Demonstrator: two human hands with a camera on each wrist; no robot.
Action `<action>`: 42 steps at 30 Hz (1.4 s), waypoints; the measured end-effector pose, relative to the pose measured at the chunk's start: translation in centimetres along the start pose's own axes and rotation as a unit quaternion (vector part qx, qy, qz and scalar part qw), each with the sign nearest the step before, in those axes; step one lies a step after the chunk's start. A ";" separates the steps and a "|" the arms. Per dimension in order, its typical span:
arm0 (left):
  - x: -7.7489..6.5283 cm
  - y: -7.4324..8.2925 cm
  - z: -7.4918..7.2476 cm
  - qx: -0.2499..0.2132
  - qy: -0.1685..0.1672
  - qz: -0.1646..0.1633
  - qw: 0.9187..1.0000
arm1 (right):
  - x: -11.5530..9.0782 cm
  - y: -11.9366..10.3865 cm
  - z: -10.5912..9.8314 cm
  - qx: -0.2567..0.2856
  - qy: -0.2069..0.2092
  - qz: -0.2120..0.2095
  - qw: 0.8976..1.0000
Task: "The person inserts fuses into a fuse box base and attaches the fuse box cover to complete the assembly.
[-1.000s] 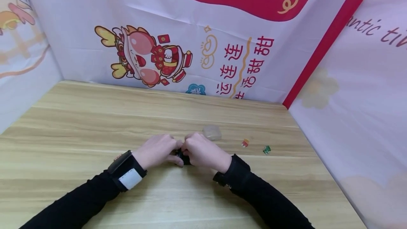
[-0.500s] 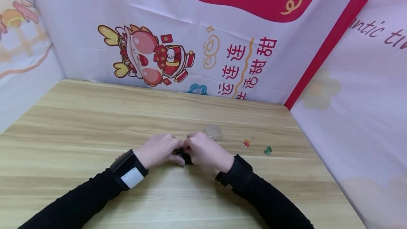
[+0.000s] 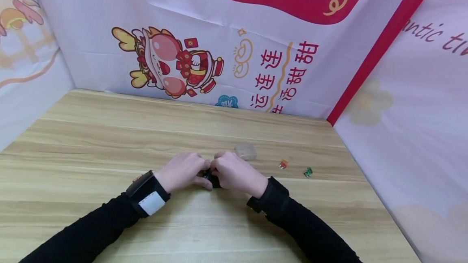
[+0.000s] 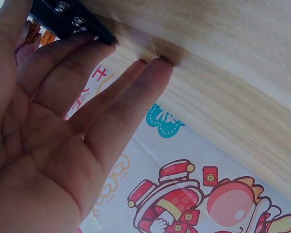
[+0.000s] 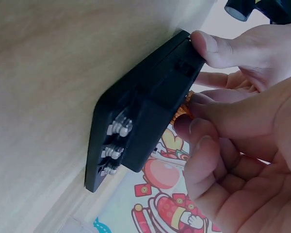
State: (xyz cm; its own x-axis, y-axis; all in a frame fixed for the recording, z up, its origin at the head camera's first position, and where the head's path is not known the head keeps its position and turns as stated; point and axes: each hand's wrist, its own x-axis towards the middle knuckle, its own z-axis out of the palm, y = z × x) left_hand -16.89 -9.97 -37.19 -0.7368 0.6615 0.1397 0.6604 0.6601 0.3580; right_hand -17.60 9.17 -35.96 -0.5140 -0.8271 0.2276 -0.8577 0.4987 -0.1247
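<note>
A black fuse block (image 5: 150,87) with several metal screw terminals is between my two hands on the wooden table. My left hand (image 3: 179,171) holds it, its thumb (image 5: 223,48) on one edge, while other fingers (image 4: 94,97) touch its far side and the tabletop. Curled close above the block, my right hand (image 3: 235,173) pinches a small translucent orange blade fuse (image 5: 180,114) against the block's upper face. In the head view the hands cover the fuse and most of the block.
Behind the right hand lies a clear plastic cover (image 3: 245,151). Farther right on the table are small red-orange fuses (image 3: 283,164) and green fuses (image 3: 308,172). Printed cloth walls (image 3: 204,11) stand along the table's back and sides.
The head view has shifted slightly. Both hands stay at the block, with almost no visible movement.
</note>
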 end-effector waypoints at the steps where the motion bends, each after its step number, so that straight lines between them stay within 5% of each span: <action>1: 0.0 0.0 0.0 0.001 0.001 0.000 1.000 | 0.0 0.0 0.0 0.000 0.002 -0.002 1.000; 17: -0.1 0.2 0.0 -0.018 0.005 -0.011 1.000 | -0.1 -0.4 -0.7 0.011 -0.028 -0.009 1.000; 26: -0.1 0.1 0.0 -0.012 0.006 -0.013 1.000 | -0.2 -0.8 -0.4 -0.022 -0.002 -0.015 1.000; 42: 0.1 -0.1 0.1 -0.038 0.006 -0.006 0.999 | 0.1 -0.1 -0.4 0.026 -0.020 -0.006 0.999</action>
State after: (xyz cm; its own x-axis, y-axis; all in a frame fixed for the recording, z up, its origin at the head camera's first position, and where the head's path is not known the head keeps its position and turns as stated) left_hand -17.05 -9.90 -37.35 -0.7468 0.6490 0.1453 0.6387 0.6390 0.4287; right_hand -17.58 9.17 -35.55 -0.5028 -0.8431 0.1906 -0.8627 0.4756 -0.1718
